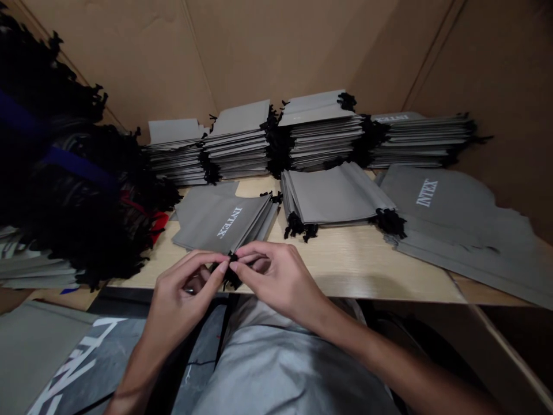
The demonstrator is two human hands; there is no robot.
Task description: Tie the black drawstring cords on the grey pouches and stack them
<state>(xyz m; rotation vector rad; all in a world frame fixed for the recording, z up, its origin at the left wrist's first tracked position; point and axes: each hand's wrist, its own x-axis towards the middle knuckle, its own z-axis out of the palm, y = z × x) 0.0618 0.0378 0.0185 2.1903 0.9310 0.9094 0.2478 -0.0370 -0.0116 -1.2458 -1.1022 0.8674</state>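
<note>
A black cord (231, 272) is pinched between both hands at the near edge of the wooden table (354, 265), just in front of a small fanned pile of grey pouches (216, 216) printed with a white logo. The cord's frayed end is gripped by the thumb and forefinger of the left hand (181, 291), with the remaining fingers loosely curled beneath. It is met from the other side by the thumb and forefinger of the right hand (276, 276), whose other fingers are bent inward over the palm. The fingertips of the two hands are brought almost into contact over the cord. The step in hand is judged to be fine work on a drawstring end, such as knotting or threading; which of the two cannot be told, as the cord is largely hidden by the fingers. A steady, close pinch and a small, controlled pull would be called for next, so that the thin cord is not let slip. A second pile of pouches (332, 196) is laid just beyond, taller stacks (319, 135) are ranged against the cardboard wall (259, 46), and a dark heap of cords (78, 190) is massed at the left.
</note>
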